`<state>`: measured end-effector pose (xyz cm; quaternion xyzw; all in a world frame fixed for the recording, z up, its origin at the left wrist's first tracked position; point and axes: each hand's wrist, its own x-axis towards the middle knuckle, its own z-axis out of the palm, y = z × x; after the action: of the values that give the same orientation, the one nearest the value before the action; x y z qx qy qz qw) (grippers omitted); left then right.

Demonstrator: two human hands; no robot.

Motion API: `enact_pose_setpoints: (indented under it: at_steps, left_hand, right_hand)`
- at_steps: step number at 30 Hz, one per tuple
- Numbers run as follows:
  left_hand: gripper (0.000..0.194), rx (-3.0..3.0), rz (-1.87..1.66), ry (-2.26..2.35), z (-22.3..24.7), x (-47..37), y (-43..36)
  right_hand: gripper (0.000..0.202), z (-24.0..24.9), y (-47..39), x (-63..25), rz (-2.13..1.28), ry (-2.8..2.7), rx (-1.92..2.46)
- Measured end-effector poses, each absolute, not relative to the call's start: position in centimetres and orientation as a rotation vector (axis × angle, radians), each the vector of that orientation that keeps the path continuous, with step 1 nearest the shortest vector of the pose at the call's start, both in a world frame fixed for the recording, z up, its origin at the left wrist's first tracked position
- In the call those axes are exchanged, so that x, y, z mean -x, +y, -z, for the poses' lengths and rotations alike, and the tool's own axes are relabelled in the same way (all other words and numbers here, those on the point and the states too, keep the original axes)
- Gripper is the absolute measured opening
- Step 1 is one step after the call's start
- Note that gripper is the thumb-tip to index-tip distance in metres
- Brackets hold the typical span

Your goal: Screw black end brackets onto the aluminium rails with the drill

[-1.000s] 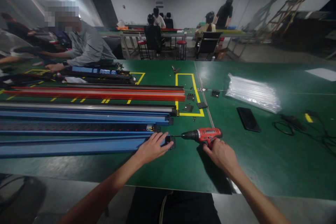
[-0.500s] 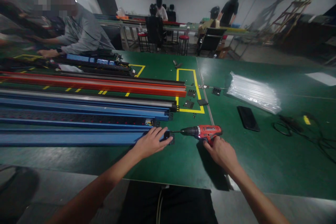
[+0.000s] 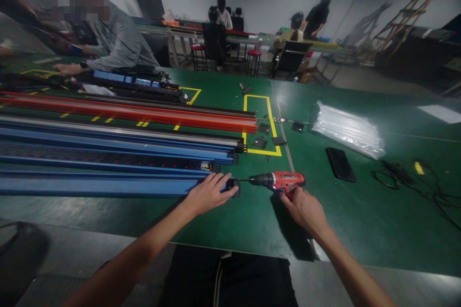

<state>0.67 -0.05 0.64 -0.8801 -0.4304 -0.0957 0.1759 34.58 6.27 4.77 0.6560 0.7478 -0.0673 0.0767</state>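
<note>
My right hand point(image 3: 305, 207) is closed around the grip of a red and black cordless drill point(image 3: 288, 180), which lies level and points left. Its long thin bit point(image 3: 243, 180) reaches a black end cap point(image 3: 236, 189) on the nearest long blue rail point(image 3: 108, 186). Whether the tip sits in a screw is too small to see. With its fingers over the rail's right end and its thumb by the cap, my left hand point(image 3: 209, 195) holds that rail against the table. Just behind lies another blue rail point(image 3: 108, 159) with a dark strip inside.
Orange rails point(image 3: 180, 117) lie farther back on the green table point(image 3: 396, 230). Small black end pieces point(image 3: 260, 143) are scattered near a yellow tape outline point(image 3: 268, 100). A black phone point(image 3: 340, 164), plastic-wrapped tubes point(image 3: 347, 129) and cables point(image 3: 396, 175) sit right. A person in grey point(image 3: 120, 41) works across, left.
My view has shifted slightly. Both hands, the drill and the gripped rail end keep the same places relative to each other.
</note>
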Motion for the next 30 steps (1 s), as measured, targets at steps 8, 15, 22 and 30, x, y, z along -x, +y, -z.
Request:
enact_pose_setpoints:
  at_steps: [8, 15, 22, 30]
  left_hand:
    - [0.045, 2.479, 0.263, -1.212, -0.78, -0.71, -0.09]
    - [0.048, 2.490, 0.247, -1.230, -0.76, -0.67, -0.07]
    - [0.046, 2.495, 0.234, -1.239, -0.94, -0.74, -0.07]
    - [0.045, 2.513, 0.258, -1.240, -0.50, -0.56, -0.03]
  right_hand:
    - [0.045, -4.81, 6.19, -34.50, 0.158, 2.249, -1.936]
    - [0.047, -4.51, 6.30, -34.67, 0.166, 2.271, -1.947]
    - [0.049, -4.43, 6.27, -34.55, 0.125, 2.270, -1.957]
    - [0.048, -4.37, 6.26, -34.76, 0.162, 2.305, -1.925]
